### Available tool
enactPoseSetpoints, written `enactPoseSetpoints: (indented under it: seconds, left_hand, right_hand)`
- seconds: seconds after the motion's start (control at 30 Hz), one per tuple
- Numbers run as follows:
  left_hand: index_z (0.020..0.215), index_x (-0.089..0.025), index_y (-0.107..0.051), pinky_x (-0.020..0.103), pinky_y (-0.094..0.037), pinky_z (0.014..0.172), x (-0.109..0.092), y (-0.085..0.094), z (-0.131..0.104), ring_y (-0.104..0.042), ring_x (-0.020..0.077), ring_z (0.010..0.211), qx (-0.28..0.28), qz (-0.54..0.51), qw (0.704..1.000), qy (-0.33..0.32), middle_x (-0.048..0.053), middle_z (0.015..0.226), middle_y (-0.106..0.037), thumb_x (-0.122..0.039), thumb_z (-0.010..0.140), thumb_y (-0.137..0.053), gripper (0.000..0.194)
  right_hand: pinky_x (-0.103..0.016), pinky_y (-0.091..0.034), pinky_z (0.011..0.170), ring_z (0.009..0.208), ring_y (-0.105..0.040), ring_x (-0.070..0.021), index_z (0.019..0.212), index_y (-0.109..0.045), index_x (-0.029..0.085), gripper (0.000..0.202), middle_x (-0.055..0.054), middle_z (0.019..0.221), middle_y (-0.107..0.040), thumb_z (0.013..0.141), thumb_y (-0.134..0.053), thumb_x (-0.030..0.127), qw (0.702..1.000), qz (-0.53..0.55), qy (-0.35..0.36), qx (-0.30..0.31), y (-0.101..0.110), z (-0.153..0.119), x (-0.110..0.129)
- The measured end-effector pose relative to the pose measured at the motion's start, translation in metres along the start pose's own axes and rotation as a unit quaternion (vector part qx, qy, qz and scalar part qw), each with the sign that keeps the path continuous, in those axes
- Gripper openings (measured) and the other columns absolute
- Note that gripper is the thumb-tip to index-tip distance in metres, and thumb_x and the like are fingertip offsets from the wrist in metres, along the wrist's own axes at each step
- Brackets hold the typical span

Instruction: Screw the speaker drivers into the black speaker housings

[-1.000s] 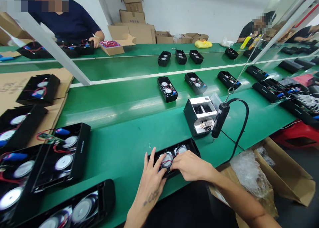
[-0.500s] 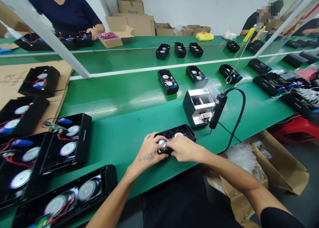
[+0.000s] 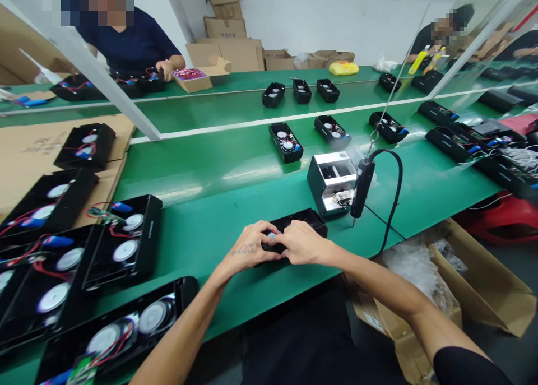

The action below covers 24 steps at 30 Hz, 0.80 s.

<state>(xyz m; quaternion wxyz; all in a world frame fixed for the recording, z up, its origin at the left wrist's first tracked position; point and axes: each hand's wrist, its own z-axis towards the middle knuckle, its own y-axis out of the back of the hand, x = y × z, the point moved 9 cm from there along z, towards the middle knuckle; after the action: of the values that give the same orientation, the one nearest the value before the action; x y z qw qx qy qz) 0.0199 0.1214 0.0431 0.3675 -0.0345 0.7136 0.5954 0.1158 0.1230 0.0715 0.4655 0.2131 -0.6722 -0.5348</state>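
Observation:
A black speaker housing (image 3: 316,219) lies on the green bench in front of me, its open side up. At its left end is a small round silver speaker (image 3: 271,236), mostly covered by fingers. My left hand (image 3: 251,246) is closed around this speaker from the left, thumb low at the housing's near side. From the right, my right hand (image 3: 303,244) reaches over the housing, fingers curled and tips meeting the left fingers at the speaker. The fingers hide much of the housing's inside.
An electric screwdriver (image 3: 362,190) hangs on a wire beside a silver-and-black screw feeder (image 3: 332,183). Housings with speakers and red wires, such as one nearby (image 3: 155,242), stand at left. Cardboard boxes (image 3: 479,284) sit below right. A co-worker (image 3: 138,43) works across the line.
Both hands stay at the speaker, my right hand slightly further left and covering more of the housing. The view has shifted a little, and the hanging screwdriver appears slightly to the left.

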Motion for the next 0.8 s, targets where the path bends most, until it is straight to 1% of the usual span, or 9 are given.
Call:
enactPoseSetpoints:
  seconds: [0.07, 0.13, 0.2, 0.27, 0.33, 0.43, 0.53, 0.63, 0.8]
  left_hand:
    - [0.089, -0.031, -0.086, 0.054, -0.047, 0.115, -0.006, -0.007, -0.009, -0.064, 0.0318, 0.128, -0.012, 0.015, 1.000, -0.002, 0.004, 0.126, -0.074, -0.040, 0.082, -0.089, 0.012]
    - [0.089, -0.030, -0.085, 0.064, -0.041, 0.119, -0.016, -0.015, -0.022, -0.055, 0.0388, 0.140, -0.045, 0.049, 0.998, -0.016, 0.005, 0.127, -0.075, -0.033, 0.082, -0.088, 0.008]
    - [0.087, -0.027, -0.083, 0.067, -0.041, 0.119, -0.028, -0.020, -0.035, -0.047, 0.0425, 0.148, -0.095, 0.100, 0.990, -0.040, 0.006, 0.129, -0.074, -0.025, 0.082, -0.087, 0.007]
    - [0.087, -0.025, -0.081, 0.066, -0.043, 0.118, -0.038, -0.024, -0.047, -0.046, 0.0437, 0.149, -0.142, 0.141, 0.978, -0.063, 0.006, 0.130, -0.074, -0.020, 0.081, -0.087, 0.010]
    - [0.088, -0.024, -0.079, 0.064, -0.044, 0.118, -0.041, -0.027, -0.052, -0.046, 0.0438, 0.149, -0.162, 0.154, 0.972, -0.074, 0.006, 0.131, -0.075, -0.020, 0.081, -0.087, 0.011]
    - [0.088, -0.025, -0.078, 0.062, -0.045, 0.118, -0.038, -0.029, -0.053, -0.048, 0.0430, 0.149, -0.173, 0.155, 0.969, -0.079, 0.005, 0.129, -0.075, -0.022, 0.083, -0.086, 0.010]
    - [0.085, -0.025, -0.077, 0.062, -0.044, 0.118, -0.033, -0.028, -0.053, -0.049, 0.0420, 0.149, -0.186, 0.149, 0.968, -0.081, 0.005, 0.128, -0.075, -0.020, 0.084, -0.082, 0.008]
    - [0.086, -0.026, -0.076, 0.059, -0.046, 0.115, -0.033, -0.026, -0.053, -0.051, 0.0404, 0.147, -0.193, 0.139, 0.967, -0.088, 0.004, 0.127, -0.076, -0.019, 0.087, -0.078, 0.008]
    - [0.084, -0.027, -0.076, 0.059, -0.047, 0.114, -0.038, -0.026, -0.047, -0.053, 0.0393, 0.145, -0.216, 0.140, 0.963, -0.078, 0.004, 0.123, -0.077, -0.019, 0.090, -0.076, 0.010]
  right_hand:
    - [-0.033, -0.056, 0.082, 0.077, -0.072, -0.0200, 0.108, -0.079, 0.024, 0.027, -0.002, 0.083, -0.078, 0.082, -0.084, 0.025, 0.989, 0.030, 0.022, -0.143, 0.029, -0.018, 0.000]
    - [-0.034, -0.057, 0.089, 0.093, -0.073, -0.0212, 0.121, -0.070, 0.026, 0.031, -0.003, 0.101, -0.077, 0.091, -0.078, 0.030, 0.952, 0.044, -0.021, -0.301, 0.060, -0.051, -0.022]
    - [-0.046, -0.055, 0.100, 0.114, -0.067, -0.0275, 0.141, -0.053, 0.022, 0.040, -0.014, 0.124, -0.069, 0.103, -0.063, 0.032, 0.894, 0.021, -0.120, -0.431, 0.084, -0.092, -0.062]
    - [-0.058, -0.052, 0.104, 0.125, -0.060, -0.0341, 0.151, -0.041, 0.017, 0.053, -0.022, 0.136, -0.059, 0.105, -0.059, 0.038, 0.809, -0.007, -0.231, -0.540, 0.100, -0.137, -0.105]
    - [-0.062, -0.051, 0.106, 0.125, -0.061, -0.0363, 0.146, -0.048, 0.017, 0.058, -0.022, 0.136, -0.059, 0.100, -0.065, 0.049, 0.760, 0.005, -0.319, -0.567, 0.100, -0.165, -0.145]
    - [-0.054, -0.058, 0.096, 0.099, -0.070, -0.0303, 0.116, -0.064, 0.019, 0.046, -0.012, 0.107, -0.072, 0.091, -0.073, 0.057, 0.766, 0.104, -0.370, -0.515, 0.080, -0.172, -0.187]
    - [-0.039, -0.060, 0.075, 0.068, -0.066, -0.0201, 0.104, -0.063, 0.020, 0.043, 0.000, 0.078, -0.069, 0.081, -0.083, 0.050, 0.738, 0.205, -0.337, -0.547, 0.064, -0.176, -0.190]
    - [-0.032, -0.055, 0.059, 0.052, -0.059, -0.0152, 0.102, -0.061, 0.022, 0.034, 0.007, 0.062, -0.061, 0.083, -0.080, 0.043, 0.717, 0.293, -0.284, -0.566, 0.060, -0.171, -0.182]
    - [-0.027, -0.048, 0.051, 0.043, -0.051, -0.0117, 0.122, -0.052, 0.027, 0.040, 0.014, 0.058, -0.054, 0.092, -0.075, 0.041, 0.692, 0.336, -0.198, -0.608, 0.102, -0.159, -0.174]
